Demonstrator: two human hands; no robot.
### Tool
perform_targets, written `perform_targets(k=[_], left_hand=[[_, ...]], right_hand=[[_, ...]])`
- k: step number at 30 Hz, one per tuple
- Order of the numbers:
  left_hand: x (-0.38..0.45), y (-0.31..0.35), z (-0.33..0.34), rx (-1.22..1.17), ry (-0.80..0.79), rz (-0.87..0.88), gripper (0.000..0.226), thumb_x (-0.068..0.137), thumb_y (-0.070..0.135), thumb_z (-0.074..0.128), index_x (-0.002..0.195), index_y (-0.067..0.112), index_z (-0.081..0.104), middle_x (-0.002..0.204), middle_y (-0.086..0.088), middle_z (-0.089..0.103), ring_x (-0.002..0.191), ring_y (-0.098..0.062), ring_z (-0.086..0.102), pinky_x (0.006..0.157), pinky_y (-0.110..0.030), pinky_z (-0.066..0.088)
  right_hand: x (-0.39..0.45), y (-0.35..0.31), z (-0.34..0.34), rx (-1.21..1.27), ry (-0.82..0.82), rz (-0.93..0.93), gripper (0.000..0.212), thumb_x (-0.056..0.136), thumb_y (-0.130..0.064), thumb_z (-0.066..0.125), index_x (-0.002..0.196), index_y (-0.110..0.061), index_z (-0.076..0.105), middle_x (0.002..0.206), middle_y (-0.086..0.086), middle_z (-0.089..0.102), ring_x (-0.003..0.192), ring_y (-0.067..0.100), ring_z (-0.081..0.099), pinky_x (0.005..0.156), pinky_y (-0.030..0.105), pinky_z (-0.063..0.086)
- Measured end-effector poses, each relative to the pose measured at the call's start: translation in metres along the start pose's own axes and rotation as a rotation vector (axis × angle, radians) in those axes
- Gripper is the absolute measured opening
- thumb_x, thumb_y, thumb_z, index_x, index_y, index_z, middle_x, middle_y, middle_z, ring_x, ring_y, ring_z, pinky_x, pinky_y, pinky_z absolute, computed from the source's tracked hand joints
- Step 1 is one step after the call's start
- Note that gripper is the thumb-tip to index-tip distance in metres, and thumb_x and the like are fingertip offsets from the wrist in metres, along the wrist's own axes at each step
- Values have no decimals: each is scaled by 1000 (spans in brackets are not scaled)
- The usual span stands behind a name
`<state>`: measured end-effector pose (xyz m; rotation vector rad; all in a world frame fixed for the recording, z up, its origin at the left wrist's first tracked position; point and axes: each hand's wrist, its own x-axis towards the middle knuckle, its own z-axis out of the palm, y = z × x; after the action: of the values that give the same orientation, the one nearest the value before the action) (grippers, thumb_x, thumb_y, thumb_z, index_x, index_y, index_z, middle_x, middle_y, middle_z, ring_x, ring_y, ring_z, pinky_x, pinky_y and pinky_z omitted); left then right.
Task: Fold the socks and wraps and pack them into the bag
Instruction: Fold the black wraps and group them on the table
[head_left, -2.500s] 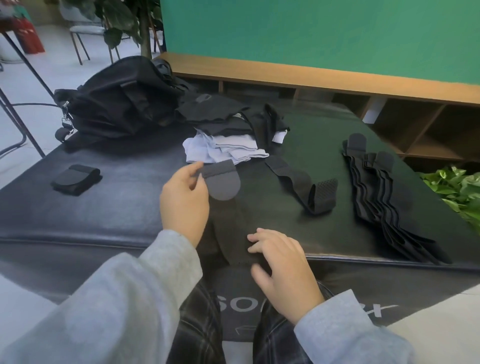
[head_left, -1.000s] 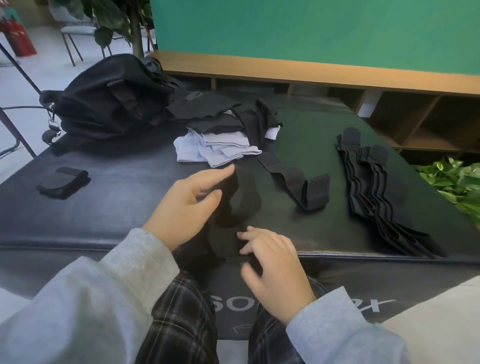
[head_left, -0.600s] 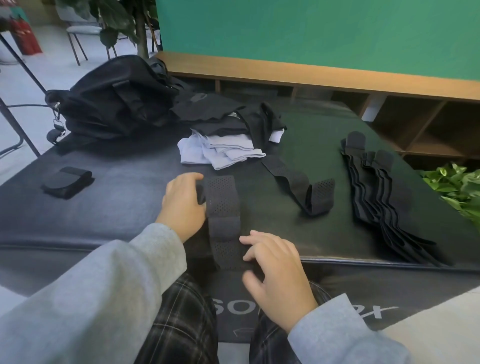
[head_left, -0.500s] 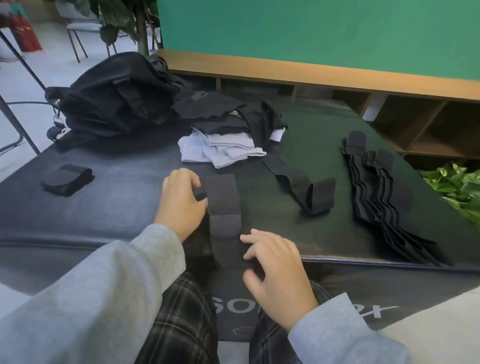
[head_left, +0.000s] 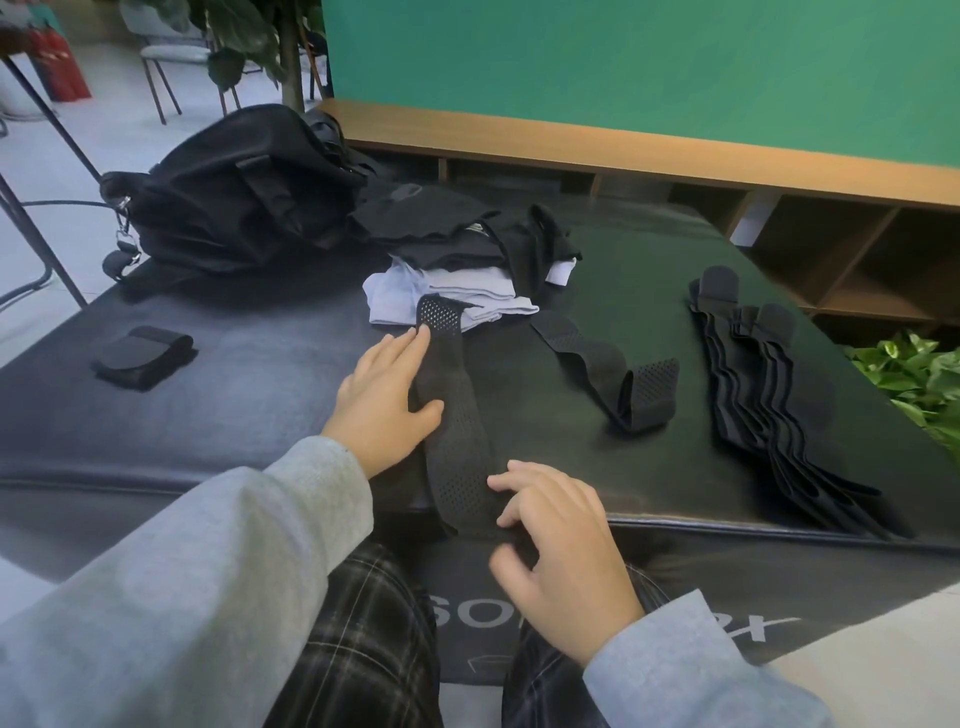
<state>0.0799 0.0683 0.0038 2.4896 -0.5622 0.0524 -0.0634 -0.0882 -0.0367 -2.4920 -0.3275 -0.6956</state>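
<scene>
Wrap in hand: a black perforated wrap (head_left: 457, 415), a long flat mesh strip, lies lengthwise on the worktop (head_left: 260, 389) from its near edge to the socks.
Left hand (head_left: 387, 402): flat with straight fingers, pressing the strip's left side, thumb on the mesh.
Right hand (head_left: 561, 545): fingers bent, fingertips pressing the strip's near end at the worktop's rim.
Socks: a pile of pale folded socks (head_left: 447, 301) under black garments (head_left: 457, 234), touching the strip's far end.
Other wraps: a looped wrap (head_left: 618, 374) to the right; a wavy stack of wraps (head_left: 769, 395) farther right; a rolled wrap (head_left: 143, 356) well apart, left.
Bag: black soft bag (head_left: 234, 192), far left.
Open room: bare padded surface between rolled wrap and hands.
</scene>
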Motion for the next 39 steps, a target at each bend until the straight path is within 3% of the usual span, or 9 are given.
perform_targets(k=[4,12,17,21,25,29,32,34,39], left_hand=[[-3,-3,7,33,79,12,65,89,32,58,146,20,28,155,3,12,141,-16,5,114,-36,16],[-36,-3,6,-272,230,165,26,90,38,52,111,30,63,116,21,54,124,-2,41,106,-22,28],[-70,2,15,-395,230,213,30,86,46,43,104,34,64,105,17,62,106,-8,58,93,-34,46],[-78,5,15,-438,235,158,25,82,54,41,104,50,52,103,22,61,101,2,57,88,-26,47],[-78,7,19,-382,187,58,41,78,54,50,117,51,34,95,16,61,99,2,55,84,-5,37],[-77,6,21,-333,207,65,48,85,30,59,117,52,30,95,16,56,95,-4,55,85,-20,41],[-75,6,21,-202,234,138,33,84,37,56,116,33,52,102,18,52,99,-8,52,88,-28,43],[-73,3,24,-83,253,194,43,79,46,50,112,20,59,103,8,54,96,-14,53,83,-25,41],[-73,2,27,-37,292,205,43,75,38,46,115,24,52,102,0,52,91,-19,52,80,-26,39]], right_hand=[[1,-1,-1,23,-4,-5,16,72,-19,51,85,-25,44,109,-13,63,119,3,48,99,14,24],[3,-1,-2,38,66,75,20,88,-30,48,102,-25,61,103,-24,55,109,-5,48,95,9,27],[15,-6,3,-21,204,194,18,86,-35,46,91,-24,59,82,-26,45,81,-6,41,68,11,29],[22,-11,9,15,238,249,18,84,-38,46,87,-25,58,74,-30,43,79,-3,41,72,11,31],[27,-14,14,53,235,287,20,85,-38,51,101,-27,57,71,-32,47,84,2,47,78,12,30],[32,-18,16,-14,273,302,15,83,-31,56,98,-31,54,72,-27,51,80,5,51,73,21,33],[35,-18,17,-107,235,269,19,87,-35,46,94,-33,63,81,-21,63,83,8,55,70,25,36],[33,-17,17,-133,184,253,26,88,-39,42,98,-34,66,88,-21,64,88,7,52,73,24,35],[25,-13,15,-170,116,198,35,82,-41,46,111,-31,63,95,-19,60,95,4,46,80,23,34]])
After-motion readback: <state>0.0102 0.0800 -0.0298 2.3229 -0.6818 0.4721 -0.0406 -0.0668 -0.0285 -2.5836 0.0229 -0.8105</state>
